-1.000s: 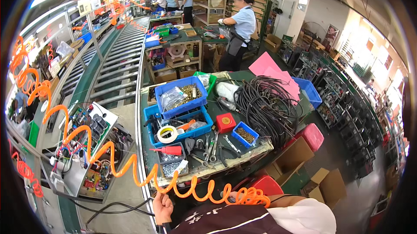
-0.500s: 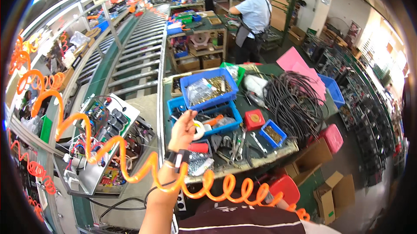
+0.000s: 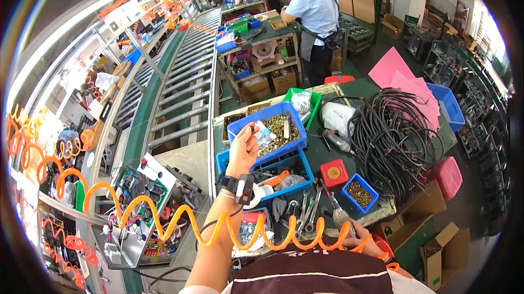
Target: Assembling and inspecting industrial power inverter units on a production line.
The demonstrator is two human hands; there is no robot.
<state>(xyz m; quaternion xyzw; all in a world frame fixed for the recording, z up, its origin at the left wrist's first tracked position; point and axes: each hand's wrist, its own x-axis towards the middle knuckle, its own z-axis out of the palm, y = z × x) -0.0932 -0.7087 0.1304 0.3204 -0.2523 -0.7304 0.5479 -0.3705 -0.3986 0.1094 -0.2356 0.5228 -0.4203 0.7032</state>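
My left hand (image 3: 244, 151) is over the upper blue bin (image 3: 231, 131), which holds brass-coloured small parts (image 3: 281, 134) and clear plastic bags (image 3: 266, 137). Its fingers are pinched together; what they hold, if anything, is too small to make out. A black band with a small device (image 3: 238, 186) is round the left wrist. At the lower right, my right hand (image 3: 367, 240) is closed round a greyish air tool (image 3: 340, 216) with a slim front end pointing up-left over the table. An orange coiled hose (image 3: 224, 228) stretches across the view toward that hand.
A second blue bin (image 3: 309, 180) with tools sits under the first. Nearby lie wrenches (image 3: 313, 209), a red box (image 3: 333, 173), a small blue tray (image 3: 373, 204) of screws and black cables (image 3: 390, 144). At left, an open electronics chassis (image 3: 143, 196) stands beside the roller conveyor (image 3: 183, 84).
My left hand has moved up and right, from beside the tape roll to over the upper blue bin. My right hand has come into view with the tool. The view has shifted.
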